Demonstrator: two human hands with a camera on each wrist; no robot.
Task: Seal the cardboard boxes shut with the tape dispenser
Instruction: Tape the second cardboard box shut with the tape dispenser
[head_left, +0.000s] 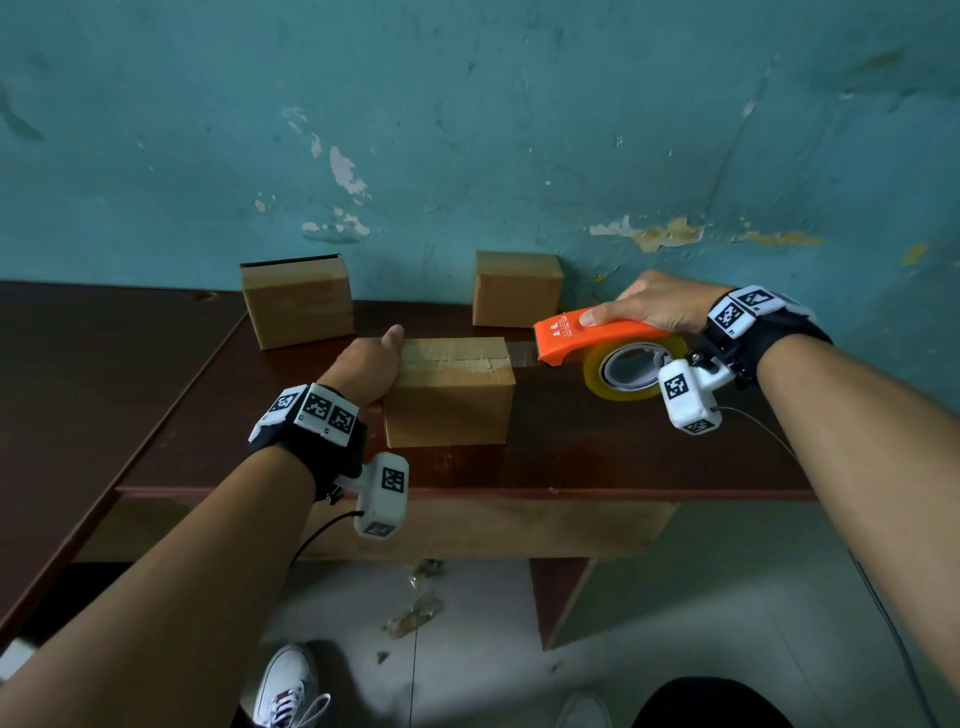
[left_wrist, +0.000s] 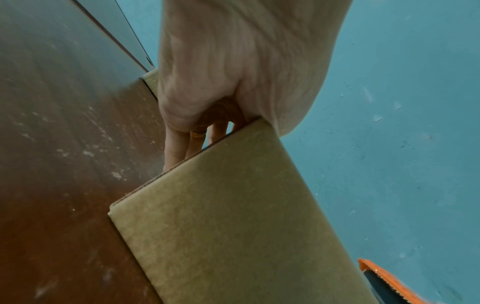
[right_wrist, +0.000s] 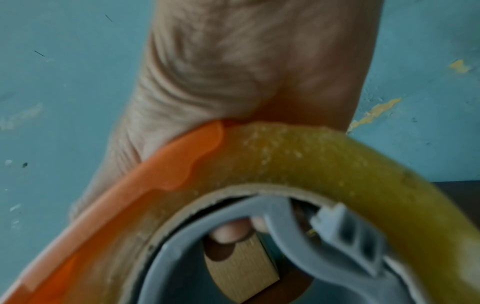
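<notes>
Right hand: the right hand (head_left: 655, 301) wraps over the top of the tape dispenser (head_left: 597, 338), thumb lying along its orange side, fingers curled round the far side; through the roll's hollow the right wrist view shows fingertips (right_wrist: 228, 232) tucked in behind.
Tape dispenser: orange body with a yellowish tape roll (head_left: 631, 371) on a grey hub, held in the air just to the right of the near box, its toothed front end pointing at that box's right top edge.
Tape strip: a stretch of clear tape (head_left: 522, 355) spans from the dispenser's front end to the near box's top.
Left hand: the left hand (head_left: 370, 364) grips the near box from its left, thumb on the top edge, fingers (left_wrist: 182, 144) reaching down the far side of that end; the hold is loose, not a tight fist.
Near box: the near box (head_left: 449, 392) stands on the surface (head_left: 623, 441), flaps closed, a glossy band of tape running along its top seam.
Left rear box: behind the near box and to its left, a cardboard box (head_left: 297, 301) sits a little apart, its top edge dark and seemingly open.
Right rear box: behind the near box and to its right, a smaller closed box (head_left: 517, 290) stands against the teal wall (head_left: 467, 130).
Floor: below the surface's front edge, crumpled tape scraps (head_left: 415, 613) and a white shoe (head_left: 288, 686).
</notes>
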